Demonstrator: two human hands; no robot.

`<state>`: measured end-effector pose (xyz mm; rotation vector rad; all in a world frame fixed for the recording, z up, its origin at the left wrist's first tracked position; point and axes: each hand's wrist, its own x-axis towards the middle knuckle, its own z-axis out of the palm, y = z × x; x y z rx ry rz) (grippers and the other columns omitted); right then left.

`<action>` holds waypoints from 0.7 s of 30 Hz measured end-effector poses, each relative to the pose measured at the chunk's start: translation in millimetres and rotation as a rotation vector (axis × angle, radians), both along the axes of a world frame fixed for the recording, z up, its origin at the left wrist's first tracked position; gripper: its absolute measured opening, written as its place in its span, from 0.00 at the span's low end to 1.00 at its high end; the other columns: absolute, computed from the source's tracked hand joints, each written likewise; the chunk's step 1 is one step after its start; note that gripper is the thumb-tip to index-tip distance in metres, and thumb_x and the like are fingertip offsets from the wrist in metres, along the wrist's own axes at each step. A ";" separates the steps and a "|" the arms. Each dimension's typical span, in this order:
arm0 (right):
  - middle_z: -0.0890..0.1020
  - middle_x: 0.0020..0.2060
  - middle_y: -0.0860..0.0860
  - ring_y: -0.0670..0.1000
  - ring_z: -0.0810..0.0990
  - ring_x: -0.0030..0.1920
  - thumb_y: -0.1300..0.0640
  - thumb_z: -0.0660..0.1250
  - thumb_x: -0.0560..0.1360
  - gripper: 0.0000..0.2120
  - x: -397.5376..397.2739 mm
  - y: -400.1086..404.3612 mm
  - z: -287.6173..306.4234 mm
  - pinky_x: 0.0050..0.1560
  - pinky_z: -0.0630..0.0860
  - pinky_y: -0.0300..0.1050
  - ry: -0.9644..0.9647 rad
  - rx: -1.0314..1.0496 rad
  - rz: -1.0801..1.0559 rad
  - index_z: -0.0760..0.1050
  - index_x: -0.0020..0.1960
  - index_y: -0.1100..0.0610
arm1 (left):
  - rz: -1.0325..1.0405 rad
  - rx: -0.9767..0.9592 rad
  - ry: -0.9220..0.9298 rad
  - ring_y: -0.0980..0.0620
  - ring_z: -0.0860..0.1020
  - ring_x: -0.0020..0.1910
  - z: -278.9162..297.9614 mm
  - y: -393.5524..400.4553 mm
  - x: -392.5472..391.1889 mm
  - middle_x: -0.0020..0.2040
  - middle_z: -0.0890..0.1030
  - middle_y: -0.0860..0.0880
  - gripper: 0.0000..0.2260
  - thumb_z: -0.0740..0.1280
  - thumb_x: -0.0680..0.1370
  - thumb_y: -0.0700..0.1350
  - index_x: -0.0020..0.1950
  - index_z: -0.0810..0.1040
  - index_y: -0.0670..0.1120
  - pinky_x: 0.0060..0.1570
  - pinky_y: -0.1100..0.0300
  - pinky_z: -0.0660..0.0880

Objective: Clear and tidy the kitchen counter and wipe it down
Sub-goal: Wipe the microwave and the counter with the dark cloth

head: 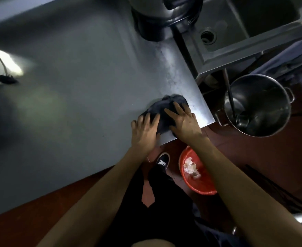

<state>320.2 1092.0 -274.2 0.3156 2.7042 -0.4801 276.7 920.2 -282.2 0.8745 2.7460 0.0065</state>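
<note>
The dark rag (pixel 171 102) sits bunched under both palms at the counter (pixel 75 90) corner, left hand (pixel 144 130) and right hand (pixel 184 123) pressing flat, not gripping, and it looks soft and floppy, so I'd scrunch its middle.

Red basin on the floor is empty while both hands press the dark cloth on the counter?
Not empty: the head view shows crumpled white paper in the red basin. Left hand and right hand do press the dark cloth on the counter.

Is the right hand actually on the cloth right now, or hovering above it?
Touching. The head view shows the right hand lying flat on top of the cloth, which lies on the counter, with no gap between them.
</note>
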 end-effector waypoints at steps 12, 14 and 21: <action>0.77 0.63 0.57 0.63 0.71 0.60 0.58 0.68 0.73 0.22 4.4 -31.2 1.8 0.59 0.73 0.55 0.145 -0.185 -0.006 0.75 0.68 0.55 | 0.046 0.213 0.038 0.42 0.79 0.41 -0.7 -38.7 -4.3 0.46 0.83 0.46 0.19 0.71 0.67 0.39 0.57 0.80 0.49 0.43 0.50 0.71; 0.79 0.60 0.58 0.64 0.73 0.58 0.58 0.67 0.72 0.22 6.9 -49.5 4.3 0.58 0.73 0.54 0.181 -0.229 0.008 0.76 0.66 0.56 | 0.091 0.280 0.040 0.41 0.78 0.41 -0.3 -59.0 2.0 0.47 0.82 0.46 0.19 0.70 0.68 0.39 0.58 0.80 0.48 0.42 0.50 0.71; 0.79 0.61 0.56 0.62 0.73 0.57 0.60 0.67 0.72 0.23 9.5 -139.3 20.8 0.56 0.74 0.52 0.316 -0.266 0.138 0.76 0.67 0.55 | 0.231 0.446 0.128 0.41 0.79 0.45 17.7 -160.0 21.6 0.49 0.82 0.46 0.19 0.66 0.70 0.41 0.60 0.78 0.48 0.42 0.48 0.73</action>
